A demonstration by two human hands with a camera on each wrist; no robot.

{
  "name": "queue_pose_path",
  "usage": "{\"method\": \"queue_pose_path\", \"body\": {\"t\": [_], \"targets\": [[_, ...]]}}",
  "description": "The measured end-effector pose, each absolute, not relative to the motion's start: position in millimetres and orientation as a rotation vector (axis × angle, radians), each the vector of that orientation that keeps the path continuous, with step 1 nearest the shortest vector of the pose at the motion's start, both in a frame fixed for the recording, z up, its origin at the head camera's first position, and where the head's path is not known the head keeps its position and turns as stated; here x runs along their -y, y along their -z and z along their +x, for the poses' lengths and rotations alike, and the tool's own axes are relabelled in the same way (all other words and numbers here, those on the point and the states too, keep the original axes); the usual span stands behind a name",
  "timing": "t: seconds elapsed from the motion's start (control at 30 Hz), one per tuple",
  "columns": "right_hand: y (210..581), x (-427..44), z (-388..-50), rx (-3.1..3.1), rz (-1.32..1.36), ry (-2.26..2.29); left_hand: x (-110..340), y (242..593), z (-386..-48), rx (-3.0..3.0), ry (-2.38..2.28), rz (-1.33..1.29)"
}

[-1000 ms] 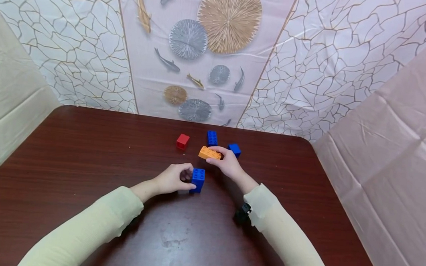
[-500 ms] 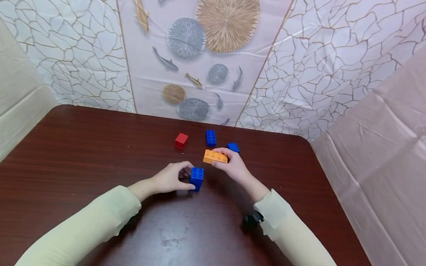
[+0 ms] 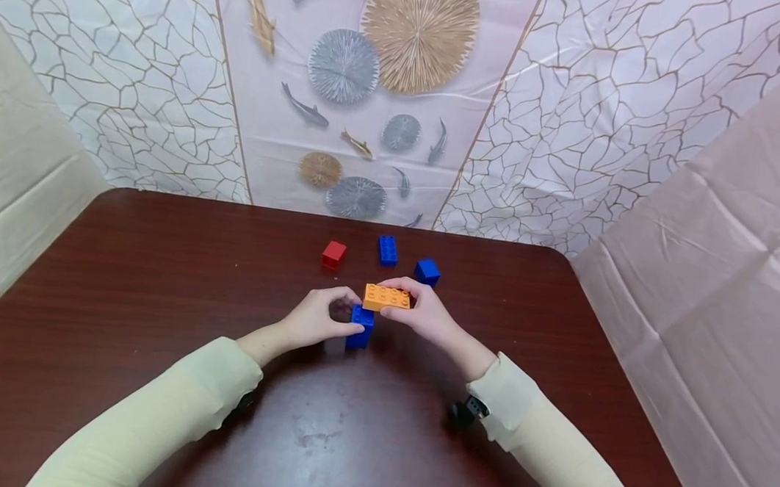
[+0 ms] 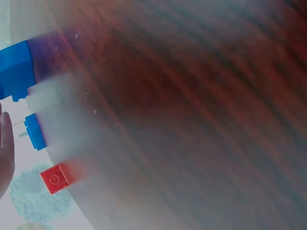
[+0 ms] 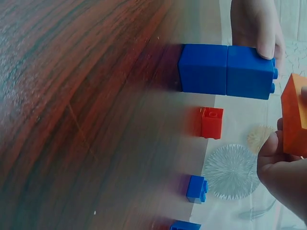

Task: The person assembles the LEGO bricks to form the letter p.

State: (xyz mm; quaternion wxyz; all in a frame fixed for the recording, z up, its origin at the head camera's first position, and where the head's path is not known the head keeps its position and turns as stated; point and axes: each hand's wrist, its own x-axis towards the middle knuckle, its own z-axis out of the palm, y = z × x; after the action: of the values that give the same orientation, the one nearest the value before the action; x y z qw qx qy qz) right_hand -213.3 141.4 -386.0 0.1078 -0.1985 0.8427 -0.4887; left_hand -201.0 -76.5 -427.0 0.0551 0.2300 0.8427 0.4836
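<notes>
Two blue toy building blocks joined one on the other make an upright stack (image 3: pixel 359 334) on the table. My left hand (image 3: pixel 309 320) pinches this stack near its top, thumb on the near side and fingers behind. An orange eight-stud brick (image 3: pixel 387 298) is held between the thumb and fingers of my right hand (image 3: pixel 426 317), studs up. The brick's left end overlaps the stack's top in the head view. From the right wrist view, a narrow gap shows between the orange brick (image 5: pixel 295 117) and the studs of the blue stack (image 5: pixel 225 71).
Farther back on the dark wooden table (image 3: pixel 163 276) lie a red block (image 3: pixel 333 254), a blue eight-stud brick (image 3: pixel 387 250) and a blue block (image 3: pixel 427 272). A patterned cloth (image 3: pixel 342 145) hangs behind the table's far edge.
My right hand first drew the orange brick right and nearer, then brought it left over the blue stack. My left thumb has shifted higher on the stack, which stays about where it was.
</notes>
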Motion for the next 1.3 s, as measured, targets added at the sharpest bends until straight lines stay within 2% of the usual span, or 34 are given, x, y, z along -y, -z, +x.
{"method": "queue_pose_path", "body": {"t": [0.47,1.1,1.3], "targets": [[392.1,-137.3,-214.6,-2.457,-0.673,1.387,76.0,427.0,-202.9,-2.517,-1.505,0.692],[395.3,-133.9,-207.8,-2.591,-0.973,1.204,76.4,427.8,-202.5,-2.548,-1.473,0.704],[392.6,-131.1,-207.6,-2.584,-0.948,1.180,75.9,427.3,-201.7,-2.564,-1.475,0.728]]}}
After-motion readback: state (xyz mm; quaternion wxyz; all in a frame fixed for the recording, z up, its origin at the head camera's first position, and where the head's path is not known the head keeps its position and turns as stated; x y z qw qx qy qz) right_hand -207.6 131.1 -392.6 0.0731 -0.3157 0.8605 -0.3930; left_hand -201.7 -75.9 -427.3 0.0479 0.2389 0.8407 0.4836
